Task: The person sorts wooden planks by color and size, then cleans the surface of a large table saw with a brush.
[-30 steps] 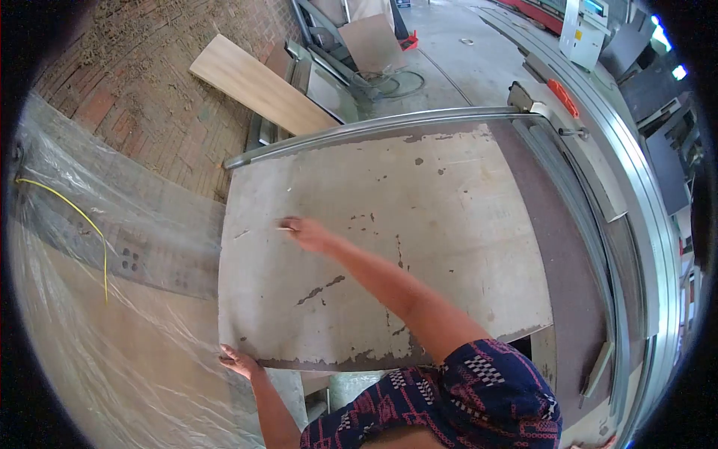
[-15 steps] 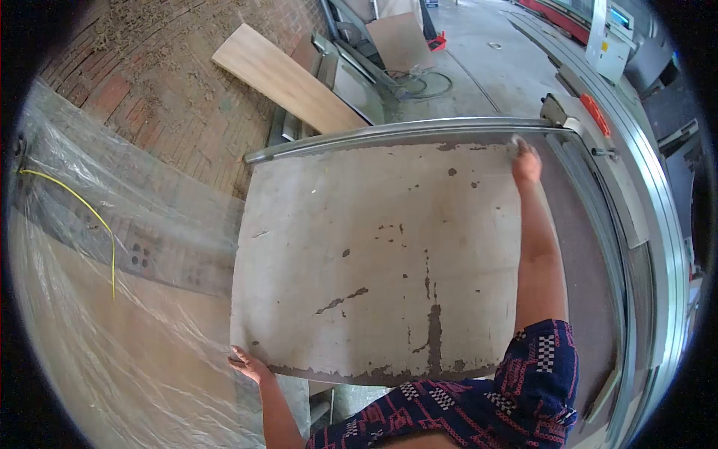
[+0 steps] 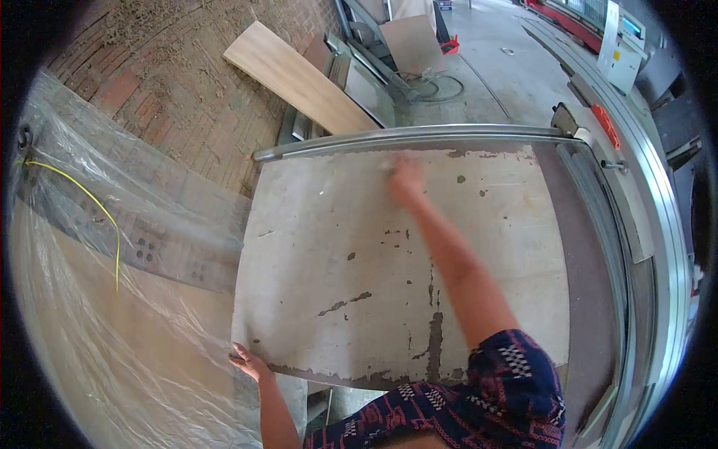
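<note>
A large pale board [image 3: 336, 224] with dark, worn patches and ragged edges lies flat on the sliding table [image 3: 591, 299]. My left hand [image 3: 250, 363] rests at the board's near left corner, its fingers apart and touching the edge. Over the far side of the board, my right hand [image 3: 407, 179] is closed and smeared by motion. Something small and greyish shows at its fingertips, too blurred to name. The right forearm crosses above the board's middle.
A metal rail [image 3: 419, 135] runs along the far edge. Clear plastic sheeting [image 3: 97, 322] covers a surface on the left, with a yellow cord [image 3: 86, 193] on it. A wood-toned plank [image 3: 299, 78] leans beyond the rail. An orange-red handle [image 3: 606, 127] stands at right.
My right hand has swept left along the far side of the board, from near its right corner to around the middle. The left hand stays at the near corner. The view has shifted slightly.
</note>
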Action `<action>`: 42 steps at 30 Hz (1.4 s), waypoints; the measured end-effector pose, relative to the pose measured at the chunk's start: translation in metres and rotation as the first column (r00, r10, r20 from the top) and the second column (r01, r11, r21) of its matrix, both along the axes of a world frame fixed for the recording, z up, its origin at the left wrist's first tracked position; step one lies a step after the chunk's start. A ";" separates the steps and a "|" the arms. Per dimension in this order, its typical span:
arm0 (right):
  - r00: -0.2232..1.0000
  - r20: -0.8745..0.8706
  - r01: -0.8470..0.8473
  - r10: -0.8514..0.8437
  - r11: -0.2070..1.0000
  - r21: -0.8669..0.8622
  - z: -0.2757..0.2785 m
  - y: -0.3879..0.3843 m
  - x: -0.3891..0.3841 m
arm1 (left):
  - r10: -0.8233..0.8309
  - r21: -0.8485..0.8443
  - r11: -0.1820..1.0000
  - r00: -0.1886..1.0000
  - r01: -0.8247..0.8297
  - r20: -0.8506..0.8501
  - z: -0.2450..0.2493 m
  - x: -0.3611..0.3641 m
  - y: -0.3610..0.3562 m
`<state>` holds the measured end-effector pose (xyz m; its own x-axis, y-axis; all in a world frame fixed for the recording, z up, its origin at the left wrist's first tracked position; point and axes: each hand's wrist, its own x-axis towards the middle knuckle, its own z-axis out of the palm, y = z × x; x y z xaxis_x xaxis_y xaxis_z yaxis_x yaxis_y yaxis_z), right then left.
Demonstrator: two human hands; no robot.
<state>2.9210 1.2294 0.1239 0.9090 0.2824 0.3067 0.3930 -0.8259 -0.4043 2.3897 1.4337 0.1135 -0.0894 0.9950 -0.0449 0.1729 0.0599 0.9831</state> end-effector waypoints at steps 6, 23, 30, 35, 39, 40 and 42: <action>0.720 -0.185 -0.400 0.668 0.619 0.677 0.056 0.113 -0.120 | 0.031 0.037 0.999 0.997 -0.028 -0.068 -0.014 -0.010 0.011; 0.852 0.085 0.507 -0.517 0.774 -0.378 -0.005 -0.251 0.096 | 0.011 0.100 0.995 0.999 -0.014 0.038 -0.006 0.002 0.002; 0.984 0.153 -0.079 0.095 0.991 -0.111 0.014 -0.003 0.041 | 0.026 0.101 0.994 0.999 -0.028 0.019 -0.004 0.003 0.001; 0.802 -0.030 -0.597 0.597 0.801 -0.033 0.006 0.175 -0.104 | 0.011 0.127 0.992 0.999 -0.018 0.050 -0.016 -0.003 0.006; 0.441 -0.094 -0.751 0.892 0.425 0.505 0.033 0.224 -0.232 | 0.010 0.123 0.992 0.997 -0.019 0.070 -0.013 -0.001 0.006; 0.297 -0.175 -0.601 0.939 0.326 0.729 0.038 0.228 -0.245 | 0.002 0.133 0.991 0.994 -0.016 0.109 -0.014 0.000 0.006; 0.433 -0.057 -0.592 0.900 0.331 0.735 0.045 0.223 -0.239 | 0.018 0.139 0.990 0.994 -0.033 0.107 -0.017 0.000 0.006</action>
